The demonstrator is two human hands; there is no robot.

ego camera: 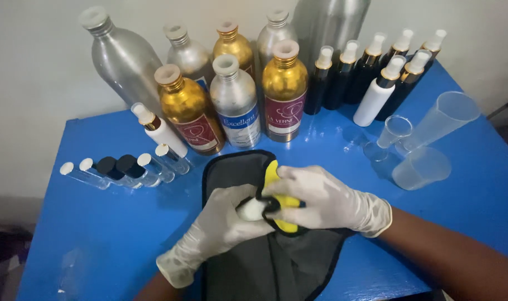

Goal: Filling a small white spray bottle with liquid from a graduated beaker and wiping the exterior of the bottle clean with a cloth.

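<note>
Both my hands wear white gloves and meet over a dark grey cloth (276,267) spread on the blue table (97,234). My left hand (220,228) grips a small white-topped bottle (253,209) lying on its side. My right hand (321,200) presses a yellow cloth with a black edge (284,203) around the end of that bottle. Most of the bottle is hidden by the fingers and the yellow cloth.
Gold bottles (187,108) and silver metal bottles (236,100) stand at the back by the wall. Black and white spray bottles (376,75) stand at the back right. Clear plastic beakers (421,167) sit at right. Small vials (125,170) lie in a row at left.
</note>
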